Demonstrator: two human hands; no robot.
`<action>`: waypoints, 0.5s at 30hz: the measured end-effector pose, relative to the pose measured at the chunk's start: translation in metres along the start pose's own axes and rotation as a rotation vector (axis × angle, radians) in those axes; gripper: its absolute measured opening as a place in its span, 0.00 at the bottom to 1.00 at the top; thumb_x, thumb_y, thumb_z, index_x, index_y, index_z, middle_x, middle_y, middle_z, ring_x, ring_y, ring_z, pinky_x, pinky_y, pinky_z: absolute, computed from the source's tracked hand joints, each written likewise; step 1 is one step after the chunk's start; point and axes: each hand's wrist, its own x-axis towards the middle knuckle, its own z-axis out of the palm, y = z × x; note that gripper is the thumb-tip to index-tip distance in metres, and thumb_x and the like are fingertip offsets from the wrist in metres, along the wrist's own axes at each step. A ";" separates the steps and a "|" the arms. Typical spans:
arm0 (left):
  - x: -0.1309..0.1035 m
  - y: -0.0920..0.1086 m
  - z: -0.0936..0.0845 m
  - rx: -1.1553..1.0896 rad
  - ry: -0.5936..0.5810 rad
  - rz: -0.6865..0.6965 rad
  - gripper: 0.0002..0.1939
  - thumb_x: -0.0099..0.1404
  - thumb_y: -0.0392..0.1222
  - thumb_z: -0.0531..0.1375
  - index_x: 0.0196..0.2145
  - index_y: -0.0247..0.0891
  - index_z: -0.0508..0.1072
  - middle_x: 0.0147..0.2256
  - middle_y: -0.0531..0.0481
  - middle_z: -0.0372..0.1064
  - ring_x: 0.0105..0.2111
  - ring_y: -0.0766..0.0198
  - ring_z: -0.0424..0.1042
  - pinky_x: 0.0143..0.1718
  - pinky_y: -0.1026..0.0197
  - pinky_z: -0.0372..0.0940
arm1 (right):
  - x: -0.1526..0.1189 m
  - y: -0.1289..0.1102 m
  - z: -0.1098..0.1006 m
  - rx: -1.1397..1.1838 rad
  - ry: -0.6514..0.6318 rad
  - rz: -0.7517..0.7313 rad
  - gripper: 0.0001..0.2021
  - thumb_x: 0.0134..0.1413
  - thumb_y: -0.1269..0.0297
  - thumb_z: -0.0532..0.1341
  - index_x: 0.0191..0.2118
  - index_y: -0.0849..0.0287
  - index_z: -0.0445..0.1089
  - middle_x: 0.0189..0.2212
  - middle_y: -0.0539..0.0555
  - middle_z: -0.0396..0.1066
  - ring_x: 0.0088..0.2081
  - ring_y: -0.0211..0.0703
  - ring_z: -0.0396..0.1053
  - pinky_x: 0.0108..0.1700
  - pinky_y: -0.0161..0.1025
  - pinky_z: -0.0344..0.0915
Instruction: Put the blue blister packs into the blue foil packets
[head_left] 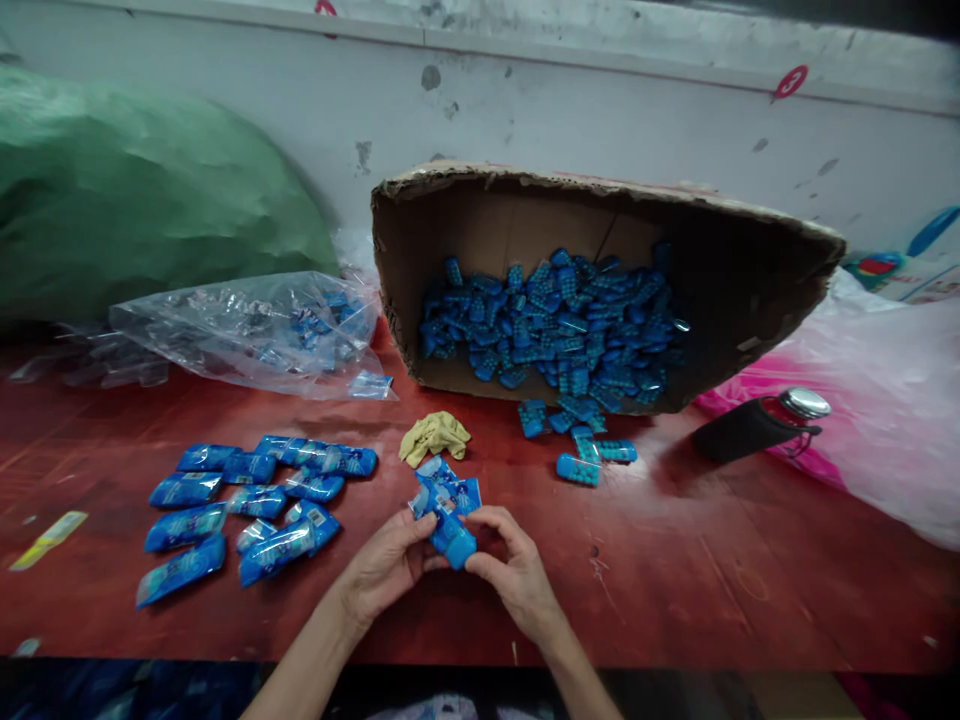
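Low over the table, my left hand (390, 565) pinches a small blue plastic container (454, 543) between thumb and fingers. My right hand (517, 570) has its thumb and fingertips closed at the container's near right end. Shiny blue printed pouches (444, 484) lie just beyond, partly overlapped by the container. Whether the container is inside a pouch, I cannot tell. Directly behind them is a crumpled yellowish cloth or glove (435, 438). To the left, several filled blue pouches (277, 552) are spread in loose rows.
A tipped cardboard box (757, 290) holds many blue containers (555, 320); several more (577, 469) lie before it. A black bottle (739, 430) stands at right beside pink and clear plastic (885, 400). At left are a clear bag (225, 325) and a large green sack (150, 190).
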 end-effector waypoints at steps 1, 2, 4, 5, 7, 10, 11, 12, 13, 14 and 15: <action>0.000 0.001 -0.002 -0.015 -0.043 -0.017 0.10 0.53 0.36 0.60 0.36 0.35 0.70 0.31 0.47 0.74 0.30 0.61 0.73 0.33 0.59 0.66 | 0.002 0.000 -0.002 0.059 -0.022 0.011 0.18 0.38 0.71 0.64 0.41 0.52 0.69 0.40 0.50 0.67 0.42 0.44 0.65 0.46 0.39 0.60; 0.001 0.000 -0.004 -0.036 -0.082 -0.027 0.11 0.53 0.36 0.60 0.37 0.35 0.70 0.31 0.46 0.74 0.32 0.60 0.73 0.35 0.58 0.65 | 0.003 0.000 -0.003 0.127 -0.050 0.029 0.22 0.37 0.71 0.65 0.43 0.51 0.68 0.42 0.50 0.67 0.43 0.44 0.64 0.46 0.40 0.61; 0.003 -0.002 -0.005 -0.076 -0.155 -0.033 0.13 0.52 0.36 0.61 0.38 0.35 0.71 0.31 0.45 0.74 0.35 0.57 0.73 0.40 0.56 0.64 | 0.006 0.000 -0.003 0.272 -0.131 0.087 0.27 0.35 0.70 0.66 0.47 0.49 0.66 0.45 0.50 0.66 0.42 0.43 0.65 0.43 0.40 0.63; 0.004 -0.003 -0.005 -0.086 -0.188 -0.032 0.14 0.51 0.37 0.62 0.38 0.34 0.71 0.31 0.44 0.74 0.37 0.56 0.73 0.42 0.55 0.62 | 0.006 0.000 -0.002 0.332 -0.171 0.118 0.28 0.34 0.70 0.66 0.48 0.49 0.65 0.45 0.50 0.66 0.41 0.42 0.66 0.40 0.38 0.64; 0.006 -0.006 -0.004 -0.084 -0.240 -0.044 0.15 0.49 0.37 0.63 0.37 0.33 0.71 0.31 0.43 0.75 0.38 0.54 0.72 0.43 0.54 0.61 | 0.008 -0.001 -0.003 0.400 -0.226 0.178 0.31 0.32 0.70 0.67 0.48 0.47 0.64 0.45 0.49 0.67 0.36 0.39 0.67 0.35 0.35 0.65; 0.006 -0.008 -0.002 -0.063 -0.280 -0.082 0.15 0.47 0.37 0.64 0.35 0.33 0.72 0.30 0.43 0.75 0.37 0.53 0.73 0.42 0.54 0.61 | 0.009 -0.004 -0.007 0.396 -0.280 0.234 0.33 0.29 0.69 0.68 0.48 0.47 0.65 0.43 0.48 0.67 0.30 0.35 0.66 0.30 0.32 0.65; 0.005 -0.008 0.000 -0.062 -0.285 -0.088 0.14 0.47 0.37 0.64 0.35 0.33 0.72 0.30 0.43 0.75 0.36 0.54 0.73 0.41 0.55 0.62 | 0.010 -0.004 -0.009 0.380 -0.296 0.234 0.32 0.29 0.69 0.68 0.48 0.47 0.65 0.42 0.48 0.67 0.30 0.35 0.66 0.30 0.32 0.65; 0.005 -0.009 0.001 -0.063 -0.286 -0.090 0.14 0.47 0.37 0.64 0.35 0.33 0.73 0.30 0.43 0.75 0.35 0.55 0.73 0.39 0.57 0.63 | 0.011 -0.004 -0.011 0.363 -0.310 0.223 0.32 0.29 0.68 0.68 0.48 0.47 0.65 0.42 0.48 0.67 0.31 0.36 0.66 0.31 0.32 0.65; 0.004 -0.010 0.002 -0.064 -0.279 -0.085 0.14 0.48 0.37 0.64 0.34 0.33 0.73 0.30 0.43 0.75 0.34 0.56 0.73 0.38 0.58 0.63 | 0.011 -0.003 -0.013 0.344 -0.318 0.203 0.32 0.29 0.68 0.69 0.48 0.47 0.66 0.42 0.48 0.67 0.33 0.37 0.67 0.32 0.33 0.65; 0.003 -0.011 0.004 -0.062 -0.267 -0.080 0.13 0.48 0.37 0.64 0.34 0.33 0.73 0.30 0.43 0.75 0.33 0.57 0.73 0.37 0.60 0.63 | 0.012 -0.001 -0.015 0.322 -0.323 0.180 0.31 0.29 0.68 0.69 0.47 0.48 0.67 0.42 0.48 0.67 0.36 0.39 0.67 0.35 0.34 0.65; 0.002 -0.012 0.005 -0.059 -0.249 -0.073 0.13 0.48 0.38 0.64 0.34 0.33 0.73 0.30 0.43 0.75 0.32 0.59 0.73 0.36 0.61 0.64 | 0.012 0.000 -0.016 0.302 -0.325 0.160 0.30 0.29 0.67 0.69 0.46 0.49 0.67 0.43 0.49 0.66 0.39 0.41 0.66 0.37 0.36 0.65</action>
